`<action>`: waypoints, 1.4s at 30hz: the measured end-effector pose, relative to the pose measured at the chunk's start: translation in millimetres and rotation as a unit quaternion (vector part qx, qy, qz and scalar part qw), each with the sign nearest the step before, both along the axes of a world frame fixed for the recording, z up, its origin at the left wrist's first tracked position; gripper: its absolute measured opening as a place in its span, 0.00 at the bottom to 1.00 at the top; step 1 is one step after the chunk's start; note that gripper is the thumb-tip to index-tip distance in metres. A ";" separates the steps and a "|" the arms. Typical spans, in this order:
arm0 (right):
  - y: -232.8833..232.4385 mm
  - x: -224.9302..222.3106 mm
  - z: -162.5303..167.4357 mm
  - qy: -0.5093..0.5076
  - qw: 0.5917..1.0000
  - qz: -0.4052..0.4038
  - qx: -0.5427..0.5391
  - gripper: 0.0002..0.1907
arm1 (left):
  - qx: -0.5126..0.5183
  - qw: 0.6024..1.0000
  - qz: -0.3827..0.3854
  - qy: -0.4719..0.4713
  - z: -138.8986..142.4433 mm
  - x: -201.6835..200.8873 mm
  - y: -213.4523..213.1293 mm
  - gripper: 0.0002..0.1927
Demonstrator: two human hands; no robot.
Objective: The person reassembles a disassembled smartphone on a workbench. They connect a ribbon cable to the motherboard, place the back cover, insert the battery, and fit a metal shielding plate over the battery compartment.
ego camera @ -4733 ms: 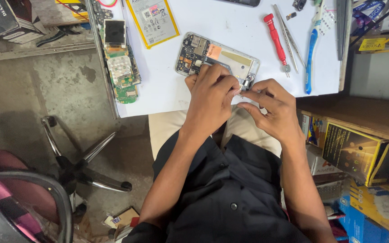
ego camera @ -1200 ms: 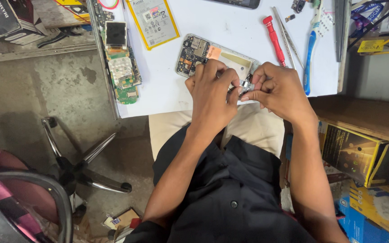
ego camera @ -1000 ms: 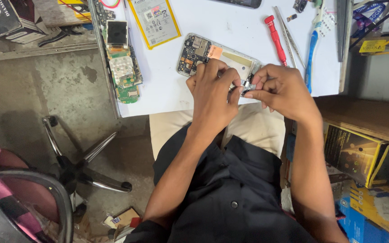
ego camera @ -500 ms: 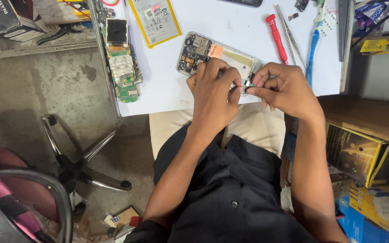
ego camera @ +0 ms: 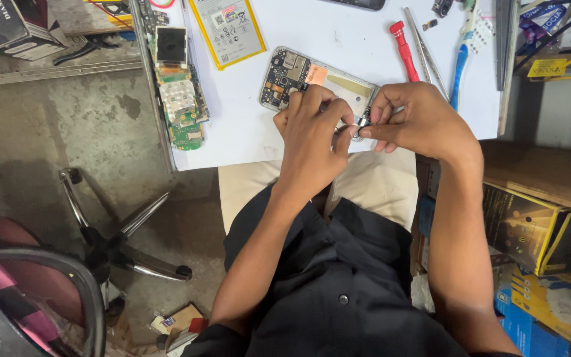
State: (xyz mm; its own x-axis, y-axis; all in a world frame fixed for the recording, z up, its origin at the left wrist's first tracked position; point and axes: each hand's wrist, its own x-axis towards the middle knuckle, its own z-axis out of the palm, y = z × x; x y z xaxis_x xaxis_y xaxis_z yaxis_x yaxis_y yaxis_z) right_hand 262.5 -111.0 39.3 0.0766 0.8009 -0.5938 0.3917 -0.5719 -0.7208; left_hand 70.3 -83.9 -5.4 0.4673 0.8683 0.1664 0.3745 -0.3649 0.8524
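While your left hand (ego camera: 312, 135) presses down on the opened phone (ego camera: 315, 82) lying on the white counter (ego camera: 338, 26), your right hand (ego camera: 418, 122) pinches a small metal part (ego camera: 361, 123) at the phone's near edge.

The opened phone (ego camera: 312, 82) lies flat on the white table, back cover off, circuit board and orange patch showing. A tiny metal part (ego camera: 361, 124) sits pinched at its lower corner.
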 end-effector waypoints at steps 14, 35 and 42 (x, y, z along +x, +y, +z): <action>-3.9 0.8 -0.1 0.018 1.000 -0.005 0.013 0.07 | -0.018 1.000 -0.002 0.021 1.4 2.0 0.6 0.16; -9.0 -2.2 -10.2 0.008 0.997 -0.059 0.042 0.10 | -0.028 1.000 -0.012 0.007 2.0 -1.2 1.4 0.17; -8.3 -1.8 -10.2 0.006 0.997 -0.055 0.047 0.10 | -0.030 0.999 -0.013 0.005 1.3 -0.6 1.4 0.17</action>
